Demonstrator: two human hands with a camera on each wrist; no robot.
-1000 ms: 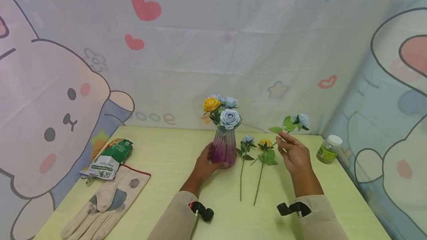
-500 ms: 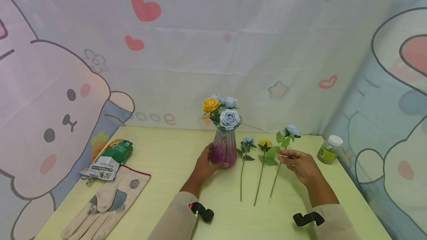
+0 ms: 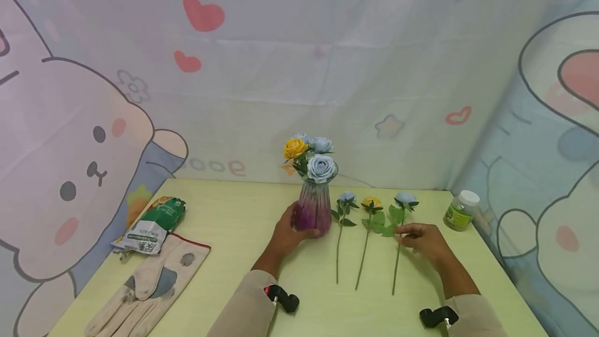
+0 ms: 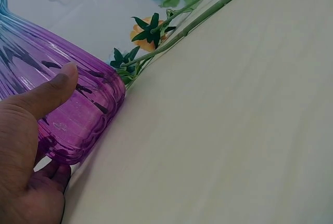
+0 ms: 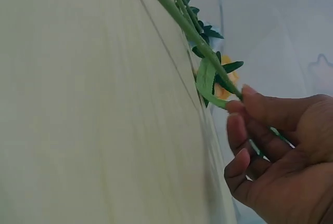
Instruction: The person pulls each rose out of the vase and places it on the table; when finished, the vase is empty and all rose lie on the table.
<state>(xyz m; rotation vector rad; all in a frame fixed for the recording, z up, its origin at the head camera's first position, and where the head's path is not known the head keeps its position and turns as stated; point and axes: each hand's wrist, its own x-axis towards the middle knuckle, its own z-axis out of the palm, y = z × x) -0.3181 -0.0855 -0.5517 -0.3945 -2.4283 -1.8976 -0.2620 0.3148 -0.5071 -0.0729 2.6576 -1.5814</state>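
My left hand (image 3: 286, 233) grips the lower part of a ribbed glass vase (image 3: 314, 207), purple at the base and clear toward the top. Blue roses and a yellow one (image 3: 296, 148) stand in its mouth. In the left wrist view the thumb lies across the purple glass (image 4: 78, 115). My right hand (image 3: 423, 243) pinches the stem of a blue artificial rose (image 3: 405, 198) between thumb and fingers, its stem pointing toward me. Beside it lie a yellow rose (image 3: 372, 202) and another blue rose (image 3: 347, 197), stems roughly parallel.
To the left, a green and white packet (image 3: 156, 222) overlaps the cuff of a pale work glove (image 3: 150, 285). A jar with a white lid (image 3: 461, 210) stands at the table's right edge. A printed curtain (image 3: 281, 66) hangs behind the table (image 3: 243, 212).
My right hand has lowered the blue rose from a raised, slanted position to beside the yellow rose, its stem now turned toward me. The left hand and vase stay put.
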